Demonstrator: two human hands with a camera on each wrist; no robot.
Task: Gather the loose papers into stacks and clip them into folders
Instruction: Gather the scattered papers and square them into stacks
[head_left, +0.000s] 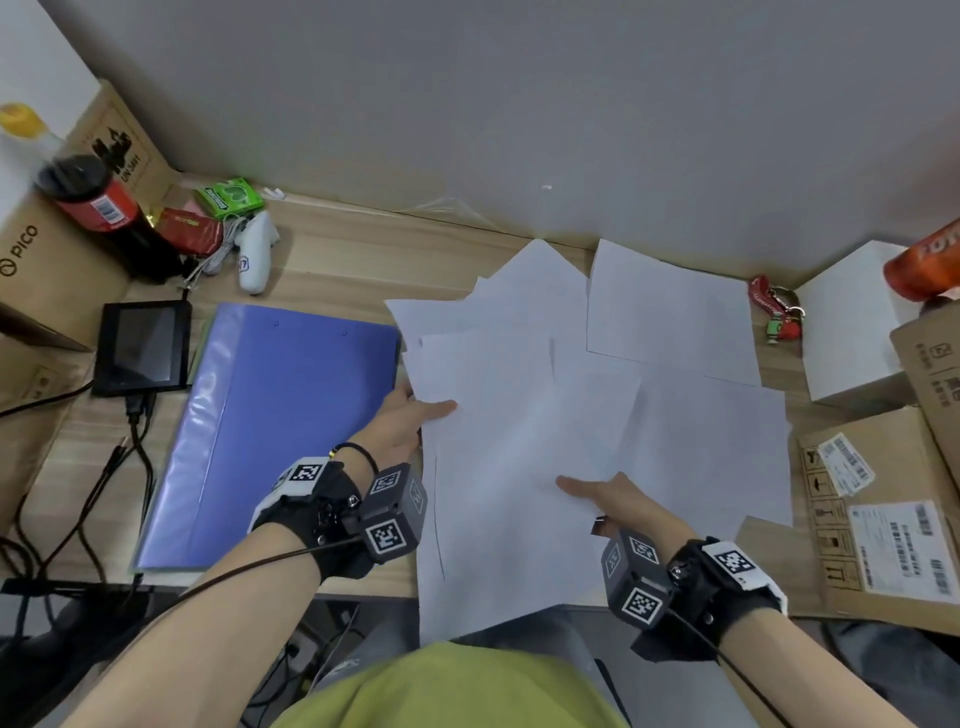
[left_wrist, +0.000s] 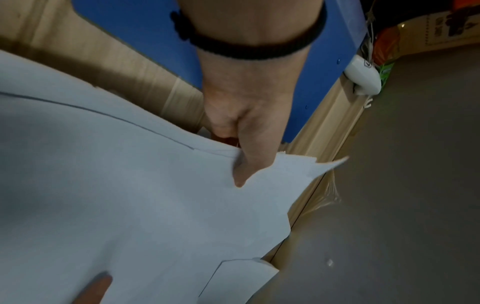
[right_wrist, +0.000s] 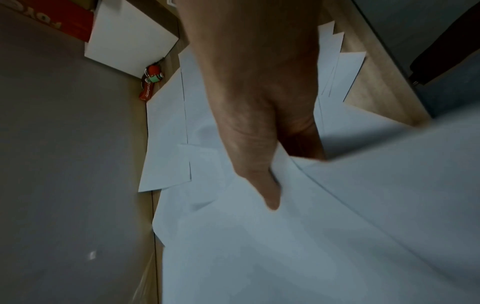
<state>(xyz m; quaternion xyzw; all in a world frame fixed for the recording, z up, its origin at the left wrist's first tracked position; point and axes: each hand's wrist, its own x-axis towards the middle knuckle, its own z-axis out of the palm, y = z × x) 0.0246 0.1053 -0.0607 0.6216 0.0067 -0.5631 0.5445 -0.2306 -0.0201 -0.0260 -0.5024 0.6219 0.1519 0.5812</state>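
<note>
Several loose white papers (head_left: 519, 415) lie fanned over the middle and right of the wooden desk (head_left: 332, 249), the nearest sheets hanging past its front edge. My left hand (head_left: 410, 421) pinches the left edge of the papers (left_wrist: 130, 195), thumb on top, fingers hidden beneath; the same left hand (left_wrist: 241, 144) fills the left wrist view. My right hand (head_left: 597, 493) pinches the sheets from the right, thumb on top; the right hand (right_wrist: 259, 144) and papers (right_wrist: 285, 236) show in the right wrist view. A shut blue folder (head_left: 270, 431) lies flat left of the papers.
A small black screen (head_left: 143, 345) with cables sits left of the folder. A dark bottle (head_left: 104, 213), snack packs and a white controller (head_left: 257, 249) crowd the back left. Cardboard boxes (head_left: 883, 519) and a white box (head_left: 852, 338) line the right; red keychain (head_left: 776, 312) behind.
</note>
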